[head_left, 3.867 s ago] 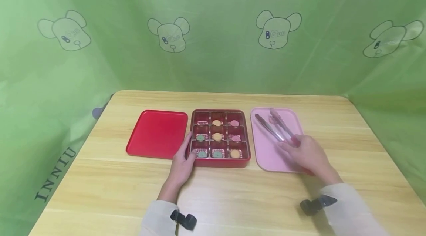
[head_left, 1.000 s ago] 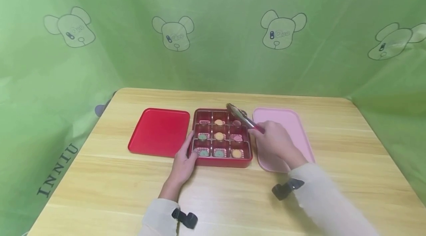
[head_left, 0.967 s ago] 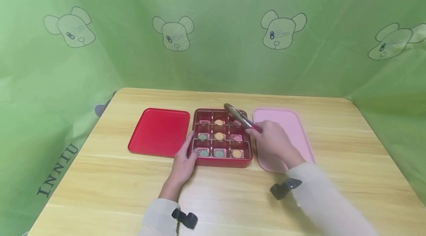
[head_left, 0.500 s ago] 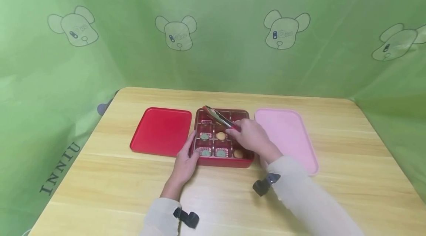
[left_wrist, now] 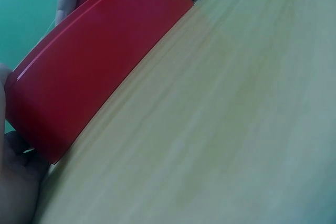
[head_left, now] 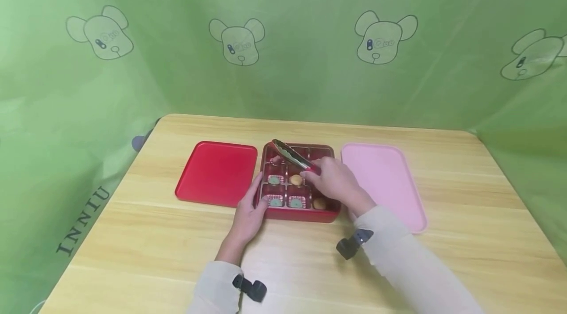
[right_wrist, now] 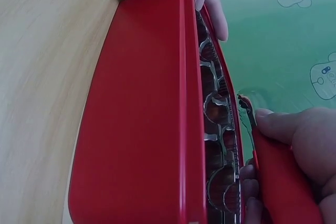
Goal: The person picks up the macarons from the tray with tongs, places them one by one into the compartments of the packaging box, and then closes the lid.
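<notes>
A red box [head_left: 305, 214] with a clear compartment insert stands mid-table. My left hand [head_left: 248, 213] grips its near left corner, fingers along the side and thumb at the rim. Red-handled tongs [head_left: 292, 154] are held in my right hand [head_left: 338, 181], which hovers over the box. Their scalloped tips hang over the back left compartment, where a pink cookie [head_left: 276, 159] shows just below them. Green cookies [head_left: 275, 180] and yellow cookies [head_left: 296, 179] lie singly in other compartments. The right hand and tongs hide much of the middle and right columns.
Left of the box lies its flat red lid [head_left: 217, 173]. A pink tray [head_left: 385, 181] sits close on the right, partly under the right forearm. Green curtain [head_left: 301, 82] printed with bear heads surrounds the wooden table [head_left: 292, 265].
The right hand has carried the tongs from the pink tray leftward across the box to the back left compartment. A pink cookie now shows there. The left hand keeps its grip.
</notes>
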Available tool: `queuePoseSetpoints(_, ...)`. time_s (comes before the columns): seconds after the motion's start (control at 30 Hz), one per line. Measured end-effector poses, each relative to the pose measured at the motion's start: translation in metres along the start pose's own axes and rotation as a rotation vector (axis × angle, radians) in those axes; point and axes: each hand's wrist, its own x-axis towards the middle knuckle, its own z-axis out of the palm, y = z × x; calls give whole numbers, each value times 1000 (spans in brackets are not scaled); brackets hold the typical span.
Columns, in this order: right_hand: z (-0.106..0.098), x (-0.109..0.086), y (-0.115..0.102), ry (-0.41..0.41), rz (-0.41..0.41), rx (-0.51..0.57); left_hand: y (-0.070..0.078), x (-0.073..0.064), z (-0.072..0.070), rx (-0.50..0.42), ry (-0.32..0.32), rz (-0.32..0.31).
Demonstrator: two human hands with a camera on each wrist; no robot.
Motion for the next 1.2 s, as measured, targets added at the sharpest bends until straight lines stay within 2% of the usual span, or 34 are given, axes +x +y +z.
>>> queuePoseSetpoints(0.37, -4, -4, 7, 4, 24, 32, -1, 0, 0, 6, 8, 6)
queuePoseSetpoints(0.7, -1, -9, 21, 43, 113, 82, -1, 0, 0, 8, 8, 15)
queuePoseSetpoints(1.0, 0, -12, 29, 91, 147, 205, 0, 0, 0, 8, 9, 12)
queuePoseSetpoints(1.2, -3, -19, 44, 116, 156, 234, 0, -1, 1, 9, 8, 5)
